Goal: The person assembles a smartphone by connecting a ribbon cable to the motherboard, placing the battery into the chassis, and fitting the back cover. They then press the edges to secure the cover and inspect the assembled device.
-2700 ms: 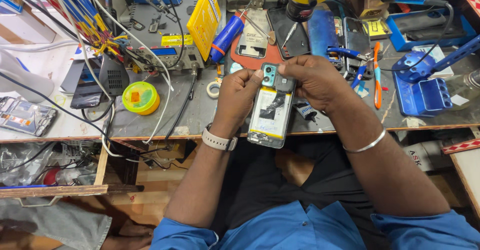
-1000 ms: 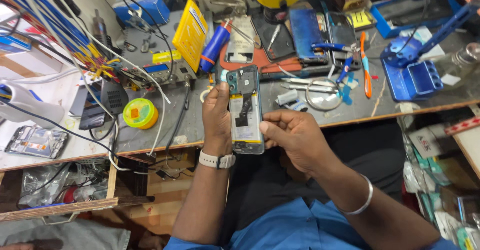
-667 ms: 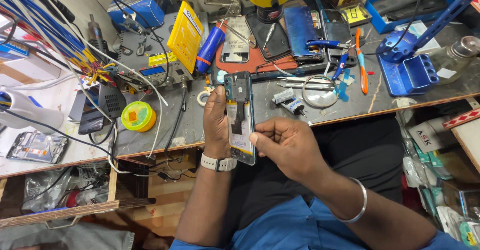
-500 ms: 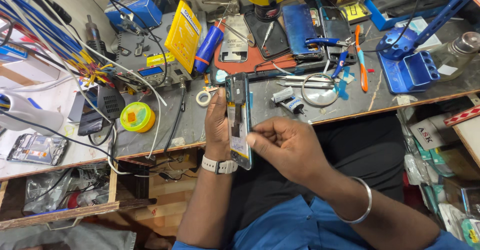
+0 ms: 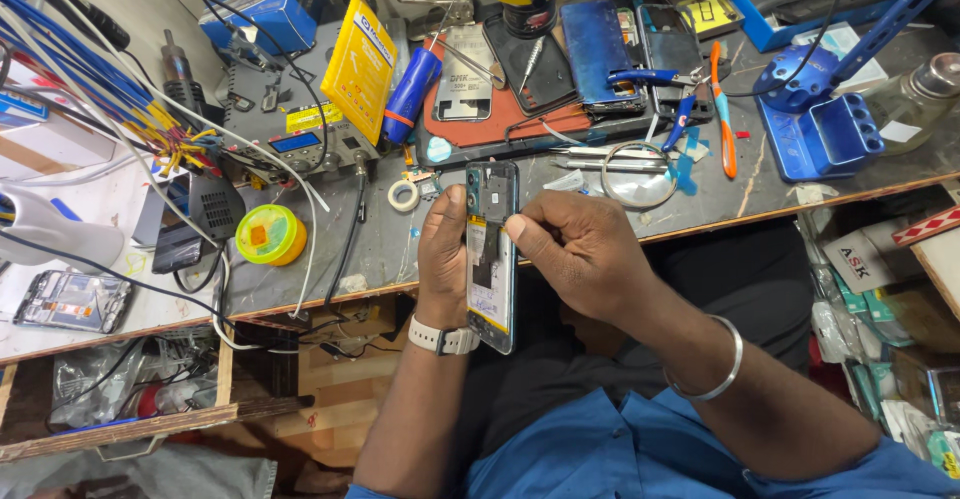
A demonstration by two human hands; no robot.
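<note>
Holding an opened phone (image 5: 491,254) upright above the tabletop (image 5: 700,194) edge, left hand (image 5: 442,259) grip closed round its side, right hand (image 5: 575,254) thumb pressing the frame. Looks light, stiff, fragile inside; best held by the edges.

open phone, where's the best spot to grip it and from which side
By its long edges, from the side. The phone stands lengthwise with its back off and innards exposed, so only the thin rims are safe; the left hand already clasps one, the right hand pinches the other.
</note>
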